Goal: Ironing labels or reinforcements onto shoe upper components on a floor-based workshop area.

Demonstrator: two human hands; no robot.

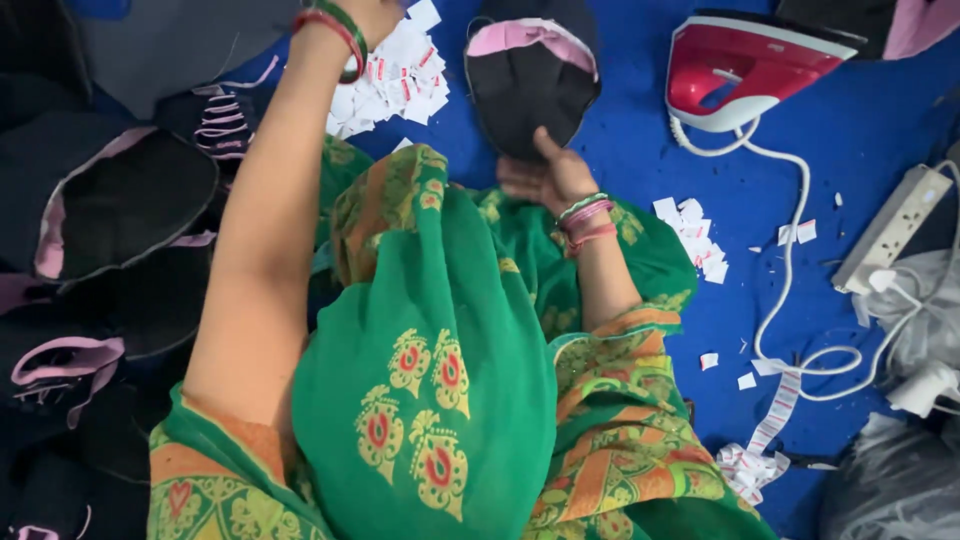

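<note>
My right hand (548, 178) grips the lower edge of a black cup-shaped fabric piece with a pink lining (530, 85), thumb pressed on top, and holds it over the blue floor cloth (640, 150). My left arm stretches up to the top edge, where my left hand (372, 14) is mostly cut off by the frame, its fingers hidden. It is right beside a heap of small white labels with red marks (400, 80). Both wrists wear red and green bangles. Green patterned cloth (430, 380) covers my lap.
A red and white iron (745, 65) stands at the upper right, its white cord (790, 260) running to a power strip (895, 225). Stacks of black pieces with pink edging (120, 210) fill the left. More labels (700, 240) and a label strip (770, 425) lie on the right, near grey plastic bags (890, 480).
</note>
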